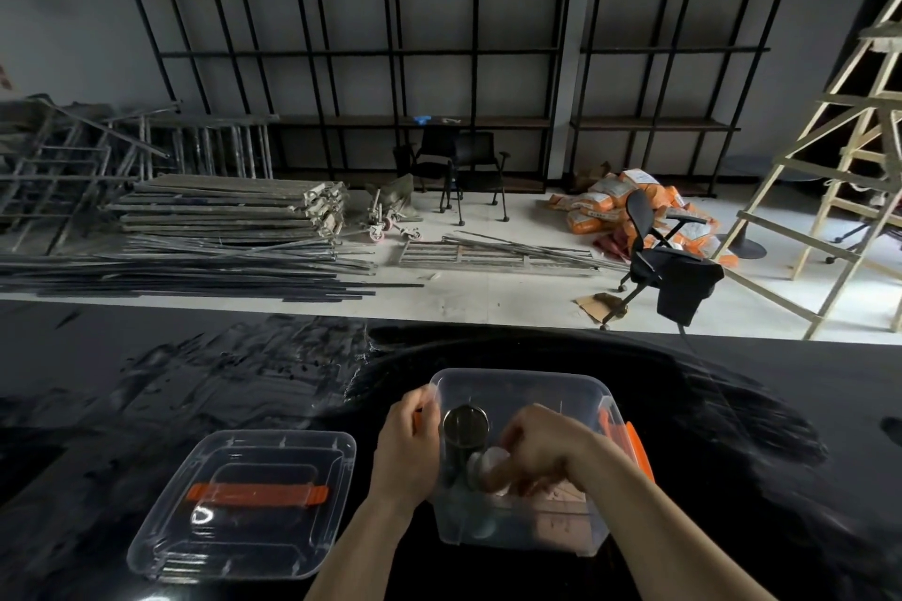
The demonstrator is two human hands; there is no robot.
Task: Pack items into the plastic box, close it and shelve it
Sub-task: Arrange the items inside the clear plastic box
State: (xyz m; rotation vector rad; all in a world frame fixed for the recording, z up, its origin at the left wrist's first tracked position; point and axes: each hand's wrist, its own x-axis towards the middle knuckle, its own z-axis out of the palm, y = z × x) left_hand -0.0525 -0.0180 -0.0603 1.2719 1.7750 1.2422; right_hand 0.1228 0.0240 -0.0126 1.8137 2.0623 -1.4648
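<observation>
Left hand (407,442): fingers curling closed on the plastic box (524,527) left wall.
Right hand (539,451): reaching inside, fingers closing around a small jar (488,469).
Lid (244,505): lying lower left, apart.

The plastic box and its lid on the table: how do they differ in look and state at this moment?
The plastic box is deep, and the lid is shallow and flat. The box holds a metal cup and other items; the lid lies apart on the left, with nothing on it. Both hands touch the box, left hand at its rim, right hand inside; nothing touches the lid. Both are clear plastic with orange parts.
</observation>
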